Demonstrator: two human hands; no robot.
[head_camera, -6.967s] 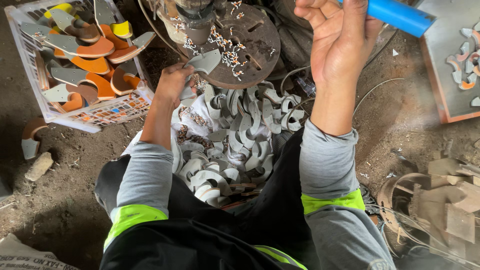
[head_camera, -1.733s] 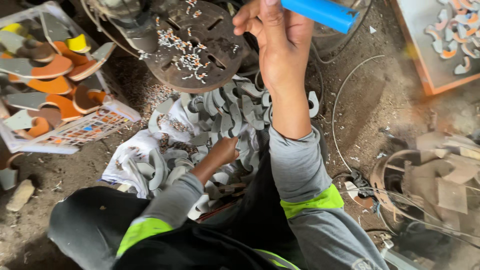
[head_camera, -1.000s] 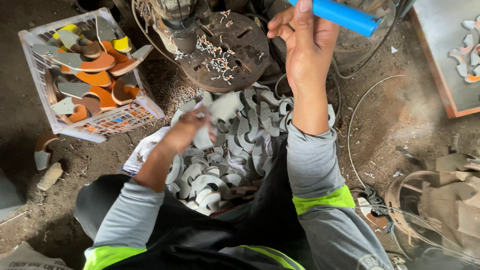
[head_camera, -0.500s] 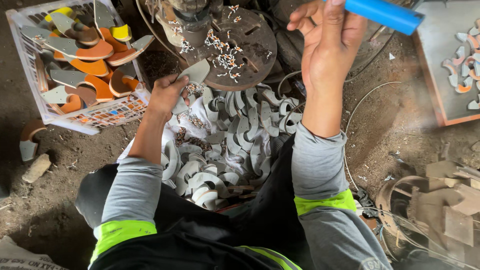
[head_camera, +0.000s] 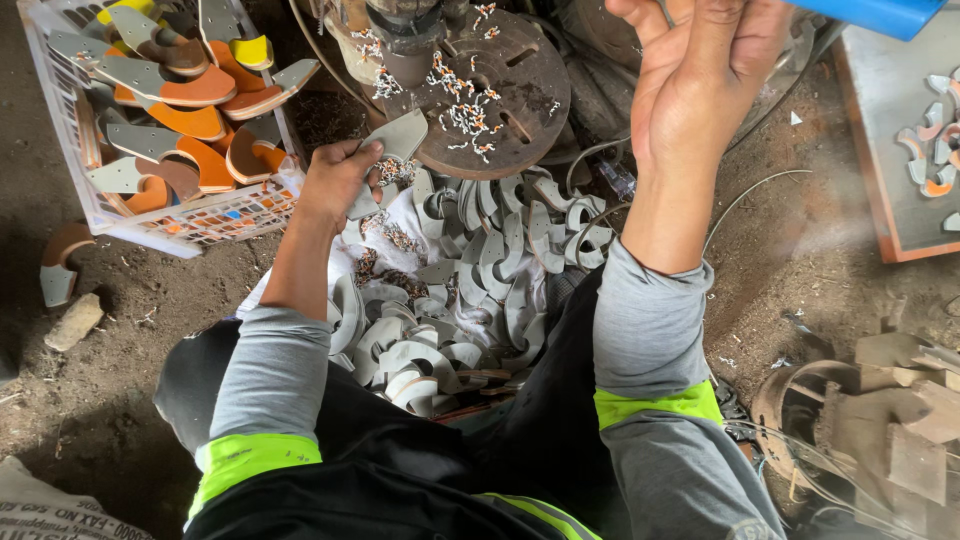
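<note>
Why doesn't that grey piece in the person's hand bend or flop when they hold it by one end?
The grey piece looks like flat cut metal, so it is probably stiff; it sticks out straight from the left hand. It seems light, since a few fingers hold it. Its cut edges may be sharp. Being flat, it likely won't roll, like the others in the pile.

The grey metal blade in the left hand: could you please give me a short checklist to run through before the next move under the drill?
1. Left hand grips the grey metal blade: ok, fingers wrap its lower end.
2. Blade lies on the round drill table: ok, its upper end rests at the rim.
3. Blade sits under the spindle: cannot tell.
4. Right hand on the blue handle: ok, raised to it.
5. Table free of swarf: not ok, curled shavings lie on it.
6. Fingers away from the drill tip: cannot tell.
</note>
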